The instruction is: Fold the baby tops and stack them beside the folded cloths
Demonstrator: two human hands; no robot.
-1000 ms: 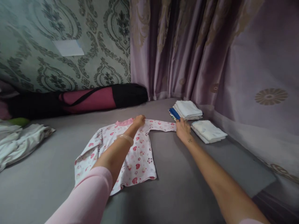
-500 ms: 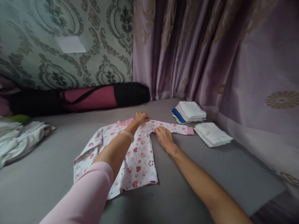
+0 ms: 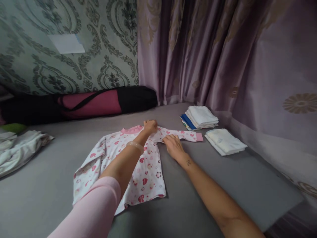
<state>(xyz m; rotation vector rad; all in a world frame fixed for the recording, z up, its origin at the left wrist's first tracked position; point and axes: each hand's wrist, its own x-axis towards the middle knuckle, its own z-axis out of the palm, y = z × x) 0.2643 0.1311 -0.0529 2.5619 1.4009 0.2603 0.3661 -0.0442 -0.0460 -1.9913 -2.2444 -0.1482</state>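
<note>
A white long-sleeved child's shirt [image 3: 148, 165] with a pink collar and red hearts lies spread on the grey bed sheet. My left hand [image 3: 150, 126] is at its right shoulder, fingers curled down and closed on the fabric. At the underarm, where the right sleeve meets the body, my right hand [image 3: 173, 145] pinches the cloth; its fingertips are partly hidden. That sleeve stretches out to the right and ends in a pink cuff [image 3: 199, 137]. The other sleeve [image 3: 86, 172] slants down to the left, and my left forearm covers part of the shirt's front.
Two folded piles lie at the right: a taller cloth stack [image 3: 201, 116] with a blue piece, and a white folded cloth [image 3: 226, 141]. A crumpled pale cloth [image 3: 22, 150] is at the left. Along the wall rests a black and maroon long bag [image 3: 94, 103]. Purple curtains [image 3: 173, 49] hang behind.
My right hand has let go of the sleeve's cuff end and moved left to the underarm, where it has since stayed. My left hand has stayed at the shoulder. The view has shifted slightly.
</note>
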